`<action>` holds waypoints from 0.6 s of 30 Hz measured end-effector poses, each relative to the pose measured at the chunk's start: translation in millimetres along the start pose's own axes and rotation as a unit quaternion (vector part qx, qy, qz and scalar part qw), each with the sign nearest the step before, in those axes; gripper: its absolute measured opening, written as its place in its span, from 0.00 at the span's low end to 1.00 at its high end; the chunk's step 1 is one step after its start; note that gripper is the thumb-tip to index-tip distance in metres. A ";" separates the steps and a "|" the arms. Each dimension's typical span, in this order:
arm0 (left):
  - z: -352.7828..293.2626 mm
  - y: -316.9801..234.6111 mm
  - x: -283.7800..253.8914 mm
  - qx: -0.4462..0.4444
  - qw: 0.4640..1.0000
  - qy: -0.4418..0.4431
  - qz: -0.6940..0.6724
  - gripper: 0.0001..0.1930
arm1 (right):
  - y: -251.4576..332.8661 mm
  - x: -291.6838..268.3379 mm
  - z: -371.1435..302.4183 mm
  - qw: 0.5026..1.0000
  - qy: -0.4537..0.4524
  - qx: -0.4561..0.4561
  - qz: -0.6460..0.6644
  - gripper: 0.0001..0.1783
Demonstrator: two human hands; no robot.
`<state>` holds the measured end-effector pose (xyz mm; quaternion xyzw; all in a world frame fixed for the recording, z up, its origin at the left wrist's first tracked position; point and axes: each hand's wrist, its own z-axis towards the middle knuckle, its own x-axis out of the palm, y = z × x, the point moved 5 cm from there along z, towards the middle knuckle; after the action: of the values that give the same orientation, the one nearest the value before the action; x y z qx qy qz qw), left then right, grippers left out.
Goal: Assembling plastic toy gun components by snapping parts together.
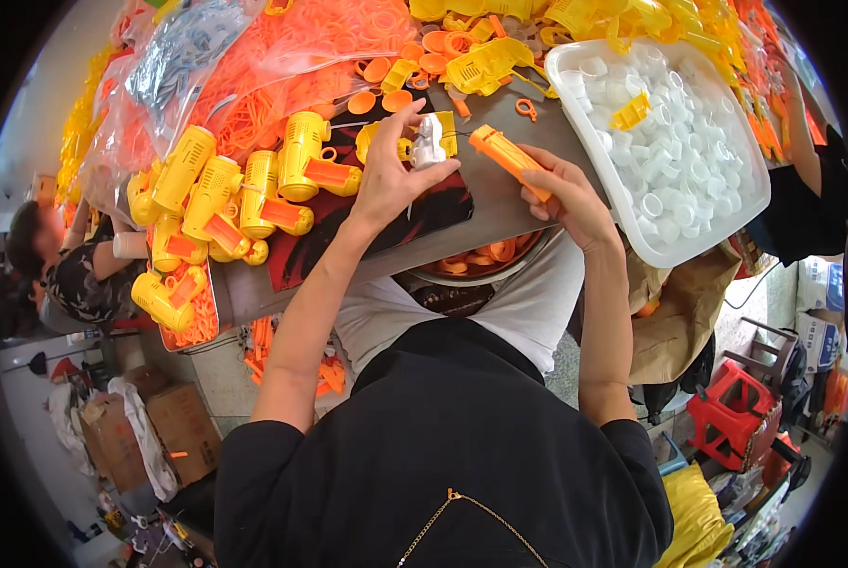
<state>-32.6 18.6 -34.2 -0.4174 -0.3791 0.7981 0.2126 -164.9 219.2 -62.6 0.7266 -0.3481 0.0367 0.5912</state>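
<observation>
In a cluttered workroom, sits at a grey bench [495, 206], heaped along its far side with loose orange plastic rings and strips [348, 43] and yellow plastic shell parts [485, 64]. Near the left rim of the view, sits close to another person [88, 279] in a dark patterned top. Stretches both bare forearms over the near edge of the bench, above a round basin of orange pieces [481, 278] just below that edge.

With the left hand [395, 166], grasps a small white moulded plastic part [429, 140] between thumb and forefinger, in front of a yellow plastic half-shell [448, 128], over a black-and-red flat sheet [443, 210]. With the right hand [566, 194], grips a long orange plastic casing [507, 159] between thumb and fingers, slanting its far end toward the white part, well inside the near edge.

Leaves a narrow gap between the two held pieces. Has a bare strip of bench beneath the right hand, bounded by the sheet on the left and a white rectangular plastic tub of translucent white rings [670, 251] on the right. Finds less room leftward, crowded beside the sheet by yellow cylindrical plastic bodies with orange flaps [258, 194].
</observation>
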 end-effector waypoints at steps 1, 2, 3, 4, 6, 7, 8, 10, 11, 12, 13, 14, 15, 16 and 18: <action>-4.9 -3.2 -3.1 0.023 0.999 -0.025 -0.011 0.44 | -3.5 -0.1 1.8 1.000 0.001 -0.001 0.002 0.31; -10.2 -5.5 0.2 0.068 0.997 -0.024 0.029 0.46 | -9.1 -0.4 5.4 0.994 -0.009 -0.012 0.110 0.29; -11.1 -12.4 3.1 0.108 0.990 -0.005 0.091 0.48 | -9.8 2.9 10.6 0.976 -0.017 -0.022 0.217 0.27; -15.2 -19.8 8.5 0.138 0.976 0.010 0.168 0.46 | -12.1 7.4 12.5 0.957 -0.034 -0.027 0.286 0.24; -24.5 -32.7 19.2 0.170 0.941 0.029 0.290 0.38 | -11.2 22.7 18.9 0.950 -0.050 -0.046 0.305 0.23; -27.6 -33.4 17.1 0.170 0.941 0.028 0.290 0.38 | -9.6 29.3 18.9 0.941 -0.074 -0.066 0.324 0.23; -29.5 -30.8 7.9 0.138 0.961 -0.016 0.241 0.34 | -3.7 40.9 16.8 0.951 -0.065 -0.097 0.287 0.24; -38.4 -20.7 -12.4 -0.002 0.993 -0.097 0.068 0.24 | -12.0 59.8 20.5 0.977 -0.087 -0.132 0.141 0.26; -43.2 -2.9 -16.8 -0.090 0.987 -0.105 -0.077 0.24 | -16.0 68.9 21.2 0.981 -0.110 -0.163 -0.010 0.28; -43.4 -3.0 -22.5 -0.174 0.957 -0.109 -0.205 0.26 | -14.4 88.0 20.8 0.934 -0.119 -0.263 -0.213 0.30; -41.4 -5.9 -23.3 -0.250 0.903 -0.108 -0.333 0.28 | -15.4 108.8 17.9 0.834 -0.125 -0.351 -0.406 0.33; -41.8 2.0 -22.4 -0.250 0.903 -0.109 -0.333 0.28 | -29.0 120.4 17.2 0.797 -0.105 -0.393 -0.446 0.33; -42.9 16.4 -24.1 -0.244 0.928 -0.084 -0.269 0.30 | -31.1 128.6 13.3 0.797 -0.097 -0.396 -0.446 0.33; -41.6 21.9 -23.4 -0.238 0.948 -0.054 -0.205 0.32 | -31.8 129.2 7.3 0.794 -0.125 -0.389 -0.451 0.31; -46.1 24.9 -20.4 -0.211 0.963 -0.013 -0.164 0.30 | -31.0 118.3 1.9 0.814 -0.222 -0.357 -0.401 0.24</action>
<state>16.4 9.4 -60.2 -0.3748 -0.6051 0.6591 0.2429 -59.3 164.6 -34.1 0.5282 -0.1362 -0.4930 0.6777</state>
